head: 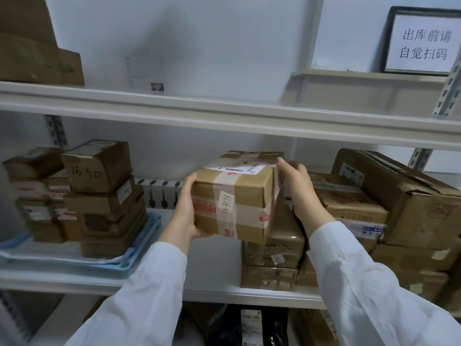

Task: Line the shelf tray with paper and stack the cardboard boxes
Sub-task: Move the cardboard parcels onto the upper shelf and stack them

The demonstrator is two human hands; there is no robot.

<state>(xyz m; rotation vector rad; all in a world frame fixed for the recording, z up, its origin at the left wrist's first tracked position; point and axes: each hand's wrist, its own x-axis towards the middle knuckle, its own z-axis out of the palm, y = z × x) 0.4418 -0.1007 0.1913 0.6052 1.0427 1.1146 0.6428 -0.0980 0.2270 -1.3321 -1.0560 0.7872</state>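
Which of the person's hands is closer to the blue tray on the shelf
Left. The left hand grips the taped box on its left side, just right of the blue tray; the right hand holds the box's right side, farther away.

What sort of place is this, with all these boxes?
Most likely a parcel stockroom: metal shelving holds stacked cardboard boxes, the held box carries a barcode shipping label, and a framed sign in Chinese asks people to scan goods before they leave.
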